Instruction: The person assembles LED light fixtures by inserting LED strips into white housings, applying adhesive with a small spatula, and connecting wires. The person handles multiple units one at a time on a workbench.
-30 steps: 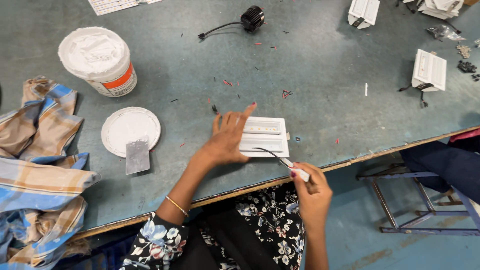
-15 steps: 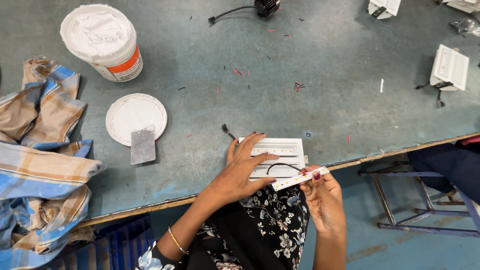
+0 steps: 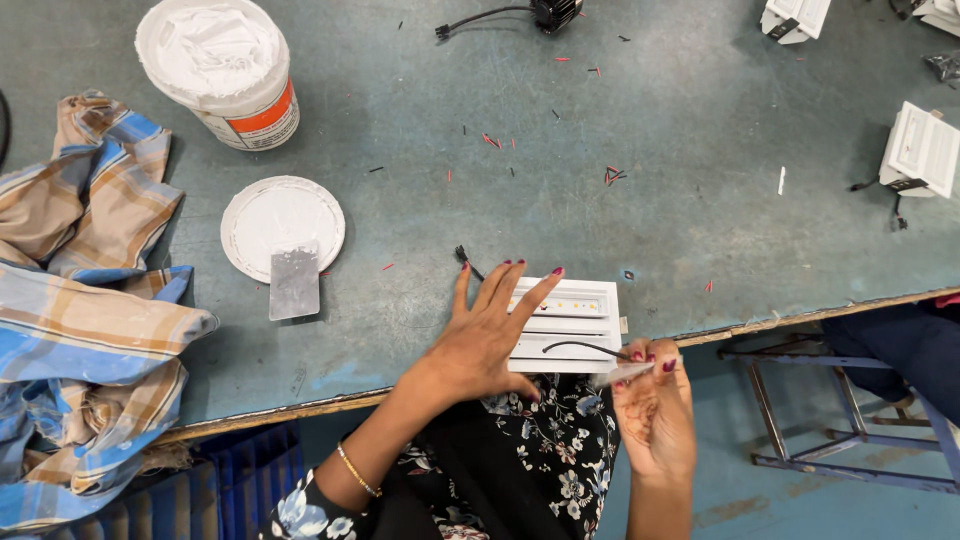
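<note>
- Two hands are working on a white light point(image 3: 575, 322) lying at the desk point(image 3: 700, 150) edge.
- Left hand point(image 3: 480, 335) is pressing it flat, fingers spread wide.
- Right hand point(image 3: 655, 405) is pinching a thin white stick point(image 3: 622, 374) by the black wire point(image 3: 585, 348).
- Steady, careful poking looks needed.

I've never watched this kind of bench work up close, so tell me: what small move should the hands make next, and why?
Probably the right hand should ease the black wire down toward the white light fitting. The left hand lies flat on the fitting, steadying it at the table edge, while the right pinches a thin pale tool at the wire's free end, which arcs loose above the fitting.
</note>
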